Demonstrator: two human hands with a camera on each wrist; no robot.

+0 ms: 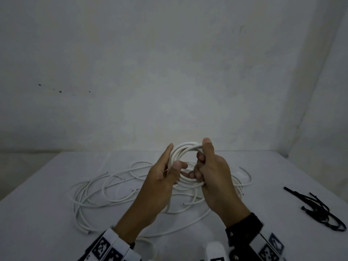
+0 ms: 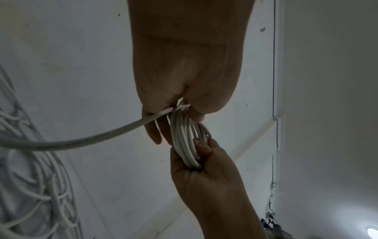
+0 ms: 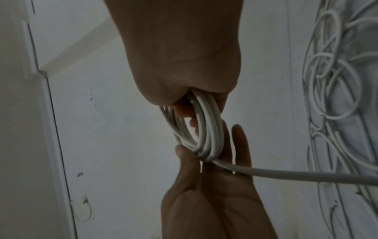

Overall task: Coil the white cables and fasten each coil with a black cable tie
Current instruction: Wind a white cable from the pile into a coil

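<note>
Both of my hands hold a small white cable coil (image 1: 185,147) upright above the table. My left hand (image 1: 162,172) pinches the coil's left side between thumb and nearly straight fingers. My right hand (image 1: 211,166) has its fingers curled through the ring, with the thumb on top. In the left wrist view, a loose tail (image 2: 81,140) leaves the coil (image 2: 186,137) toward the pile. The right wrist view shows the coil (image 3: 206,129) and its tail (image 3: 306,175). Loose white cables (image 1: 103,189) sprawl on the table under my hands. Black cable ties (image 1: 320,210) lie at the right.
The white table (image 1: 47,223) ends at a grey wall behind. A white object (image 1: 214,249) sits at the near edge between my wrists. The cable pile also shows at the edges of the wrist views (image 2: 30,177) (image 3: 337,80).
</note>
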